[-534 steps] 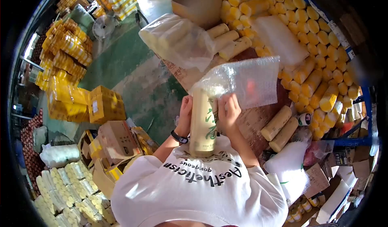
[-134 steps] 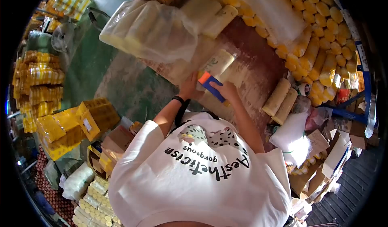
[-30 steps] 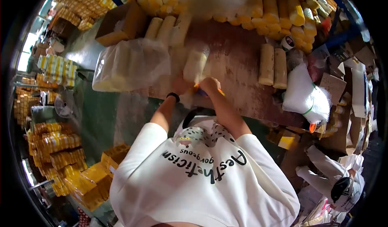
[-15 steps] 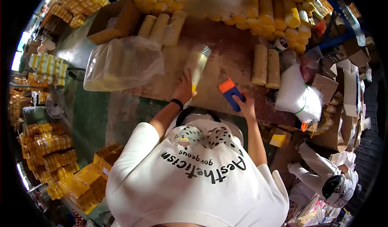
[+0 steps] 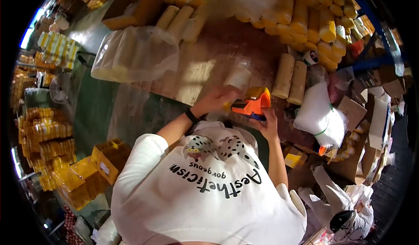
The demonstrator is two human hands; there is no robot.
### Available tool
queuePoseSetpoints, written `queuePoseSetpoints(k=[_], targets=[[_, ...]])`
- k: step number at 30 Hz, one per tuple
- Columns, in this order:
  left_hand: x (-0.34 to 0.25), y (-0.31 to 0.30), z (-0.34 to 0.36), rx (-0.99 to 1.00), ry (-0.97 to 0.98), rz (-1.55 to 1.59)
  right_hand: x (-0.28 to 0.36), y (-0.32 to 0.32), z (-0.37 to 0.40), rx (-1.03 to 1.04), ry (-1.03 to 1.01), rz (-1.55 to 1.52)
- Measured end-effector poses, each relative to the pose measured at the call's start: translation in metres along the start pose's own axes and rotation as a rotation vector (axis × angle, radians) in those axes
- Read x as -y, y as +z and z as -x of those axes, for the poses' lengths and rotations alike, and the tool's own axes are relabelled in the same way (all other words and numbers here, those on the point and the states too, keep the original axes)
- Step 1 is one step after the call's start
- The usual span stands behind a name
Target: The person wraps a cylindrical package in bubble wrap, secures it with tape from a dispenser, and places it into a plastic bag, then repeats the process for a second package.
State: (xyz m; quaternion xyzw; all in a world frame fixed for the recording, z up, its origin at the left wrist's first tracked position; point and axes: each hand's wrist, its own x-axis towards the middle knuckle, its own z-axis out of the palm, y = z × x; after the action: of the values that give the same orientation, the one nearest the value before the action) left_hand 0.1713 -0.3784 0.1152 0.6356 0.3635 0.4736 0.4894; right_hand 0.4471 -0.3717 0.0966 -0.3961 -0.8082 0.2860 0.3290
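we see both bare hands over the near part of the reddish-brown work table (image 5: 227, 37). right hand (image 5: 267, 123) is closed round the blue grip end of an orange tape dispenser (image 5: 249, 108), which carries a yellow tape roll (image 5: 257, 92) and sits just right of the left hand (image 5: 218, 100). left hand is bent with its fingers curled, at the near end of a bubble-wrapped cylinder (image 5: 239, 75); we can't tell if the fingers grip it or only touch it, they blur together there. that cylinder lies on the table, its far end pointing away from the person, in front of both hands. dark wristband (image 5: 191, 116) on the left wrist.

around the hands: a clear plastic bag (image 5: 135, 55) with pale cylinders inside is on the left of the table, three tan cylinders (image 5: 179, 21) lie just beyond it, with an open cardboard box (image 5: 131, 11) behind. on the right we see two tan cylinders (image 5: 291, 79) side by side, then a white bundle (image 5: 321, 112) with a green tie. yellow-ended rolls (image 5: 301, 18) are piled at the far side. another person (image 5: 342, 214) in white is at lower right.
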Motion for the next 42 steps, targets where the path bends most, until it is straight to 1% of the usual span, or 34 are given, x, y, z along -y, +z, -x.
queuePoseSetpoints(k=[2,3,6,7,9,11,12,14,15,18,19,20,22,23,24,26,27,29,30,31,34,36,37,38,40,41,42], targets=[[-0.004,0.003,-0.002,0.107,0.102,-0.083,-0.004,-0.003,-0.002,0.024,-0.013,0.002],[-0.006,0.009,-0.002,0.082,0.117,-0.065,-0.006,-0.005,0.0,0.038,-0.01,0.014],[-0.019,0.018,0.002,0.067,-0.093,-0.143,-0.009,-0.016,0.006,0.122,0.0,0.081],[-0.018,0.023,0.002,0.042,-0.226,-0.052,-0.008,-0.022,0.007,0.158,0.003,0.109],[-0.01,0.032,0.0,-0.01,-0.49,0.132,0.004,-0.038,0.005,0.269,0.082,0.079],[0.002,0.04,-0.004,-0.094,-0.669,0.334,0.004,-0.047,0.007,0.388,0.163,0.055],[0.009,0.043,-0.007,-0.139,-0.757,0.435,0.005,-0.05,0.007,0.387,0.181,-0.039],[0.022,0.047,-0.007,-0.048,-0.739,0.405,0.006,-0.059,0.005,0.388,0.217,-0.227],[0.03,0.049,-0.006,-0.004,-0.728,0.39,-0.002,-0.062,0.006,0.442,0.229,-0.224],[0.067,0.059,0.001,-0.105,-0.518,0.395,-0.017,-0.068,-0.003,0.475,0.214,-0.248],[0.073,0.049,-0.001,-0.203,-0.447,0.279,-0.014,-0.071,-0.01,0.4,0.185,-0.294],[0.08,0.032,-0.004,-0.296,-0.383,0.164,-0.018,-0.078,-0.015,0.449,0.315,-0.313],[0.076,0.007,-0.023,-0.459,-0.436,0.096,-0.034,-0.095,-0.023,0.546,0.575,-0.342],[0.055,-0.006,-0.043,-0.53,-0.549,0.144,-0.046,-0.095,-0.027,0.401,0.35,-0.284],[0.045,-0.016,-0.06,-0.597,-0.659,0.192,-0.059,-0.093,-0.032,0.378,0.311,-0.22],[0.078,-0.023,-0.078,-0.583,-0.692,0.221,-0.086,-0.086,-0.044,0.32,0.244,-0.084],[0.099,-0.025,-0.083,-0.57,-0.711,0.237,-0.098,-0.081,-0.052,0.293,0.262,-0.076],[0.135,-0.029,-0.086,-0.488,-0.72,0.179,-0.099,-0.083,-0.067,0.328,0.394,-0.064],[0.137,-0.03,-0.091,-0.451,-0.723,0.154,-0.1,-0.084,-0.074,0.349,0.459,-0.058],[0.139,-0.029,-0.092,-0.456,-0.723,0.246,-0.107,-0.083,-0.077,0.37,0.485,-0.056],[0.159,-0.029,-0.101,-0.332,-0.913,0.143,-0.137,-0.073,-0.083,0.449,0.563,-0.011],[0.186,-0.015,-0.089,-0.455,-0.864,0.243,-0.148,-0.066,-0.081,0.495,0.61,0.055],[0.188,-0.008,-0.086,-0.516,-0.838,0.291,-0.148,-0.062,-0.082,0.5,0.614,0.065],[0.191,-0.006,-0.085,-0.407,-0.887,-0.065,-0.149,-0.06,-0.082,0.503,0.616,0.076],[0.166,-0.007,-0.092,-0.16,-0.922,-0.773,-0.152,-0.054,-0.08,0.518,0.6,0.128],[0.152,-0.011,-0.091,-0.144,-1.015,-0.765,-0.156,-0.048,-0.077,0.528,0.581,0.169],[0.158,-0.01,-0.081,-0.216,-0.887,-0.871,-0.159,-0.043,-0.075,0.535,0.559,0.209]])
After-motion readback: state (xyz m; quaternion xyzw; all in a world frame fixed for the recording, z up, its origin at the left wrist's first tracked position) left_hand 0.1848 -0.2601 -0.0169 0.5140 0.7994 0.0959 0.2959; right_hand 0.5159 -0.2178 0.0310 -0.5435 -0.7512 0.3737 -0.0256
